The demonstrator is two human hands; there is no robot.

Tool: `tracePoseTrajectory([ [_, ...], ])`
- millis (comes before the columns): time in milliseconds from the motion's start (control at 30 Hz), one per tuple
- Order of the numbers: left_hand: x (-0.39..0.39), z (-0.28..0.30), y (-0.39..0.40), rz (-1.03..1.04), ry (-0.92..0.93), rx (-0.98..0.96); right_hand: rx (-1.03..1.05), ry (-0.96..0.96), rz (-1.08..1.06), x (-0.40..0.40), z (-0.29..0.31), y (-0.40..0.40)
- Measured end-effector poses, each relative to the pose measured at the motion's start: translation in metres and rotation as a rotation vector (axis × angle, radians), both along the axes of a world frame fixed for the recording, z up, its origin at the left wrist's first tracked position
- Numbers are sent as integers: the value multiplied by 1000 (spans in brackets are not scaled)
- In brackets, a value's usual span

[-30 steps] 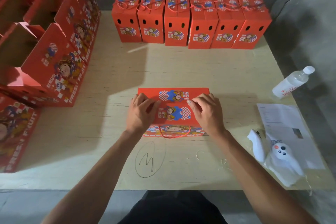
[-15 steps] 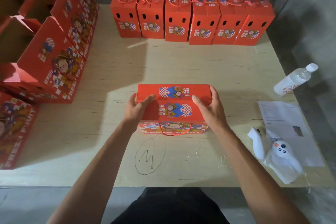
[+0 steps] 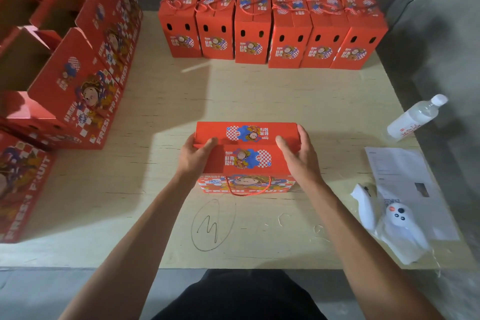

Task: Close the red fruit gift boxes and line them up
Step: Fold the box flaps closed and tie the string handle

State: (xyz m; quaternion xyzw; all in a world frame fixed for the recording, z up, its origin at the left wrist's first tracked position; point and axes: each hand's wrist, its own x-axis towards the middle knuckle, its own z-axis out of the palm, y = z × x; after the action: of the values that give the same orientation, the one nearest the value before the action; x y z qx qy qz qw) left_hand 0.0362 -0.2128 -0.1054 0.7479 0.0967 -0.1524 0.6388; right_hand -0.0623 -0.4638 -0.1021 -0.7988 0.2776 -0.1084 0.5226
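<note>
Bare plywood table against a grey concrete wall. Six closed boxes stand in a row along the far edge, touching side to side, rope handles on top. Open boxes wait stacked at the left, flaps up.

The box in hand sits mid-table, just in front of the person, top flaps folded down, rope handle hanging over the near face. Left hand grips the left end, thumb over the top flap. Right hand clamps the right end, thumb on top, fingers wrapped round the far corner. Both hands are closed on the box; whether it's lifted or resting I can't tell.

My read: lid is shut, next is carrying it to the row. To do it well: keep thumbs pressing the flaps so they don't spring, turn it so the end with the slots faces forward like the others, set it flush against an end box, front faces level.

Water bottle, paper sheet and a white device lie to the right, well apart from the path.
</note>
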Motion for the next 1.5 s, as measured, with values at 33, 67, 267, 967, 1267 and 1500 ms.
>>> tracePoseTrajectory([
  [33, -2, 2, 1, -24, -121, 71, -48, -54, -1, -2, -1, 0],
  [67, -3, 3, 1, -66, -292, 193, -112, -112, -5, -4, -3, 0],
  [267, -11, 5, -3, -192, -820, 638, -280, -158, 28, -2, -5, -1],
  [967, -32, 14, -71, -415, -977, 827, -505, 25, 16, 9, 2, 9],
  [1267, -29, 14, -58, -212, -705, 869, -495, -22, -128, 13, 7, 17],
  [1500, -20, 1, -3, 62, 70, 91, 20, 233, -180, 11, -2, -4],
])
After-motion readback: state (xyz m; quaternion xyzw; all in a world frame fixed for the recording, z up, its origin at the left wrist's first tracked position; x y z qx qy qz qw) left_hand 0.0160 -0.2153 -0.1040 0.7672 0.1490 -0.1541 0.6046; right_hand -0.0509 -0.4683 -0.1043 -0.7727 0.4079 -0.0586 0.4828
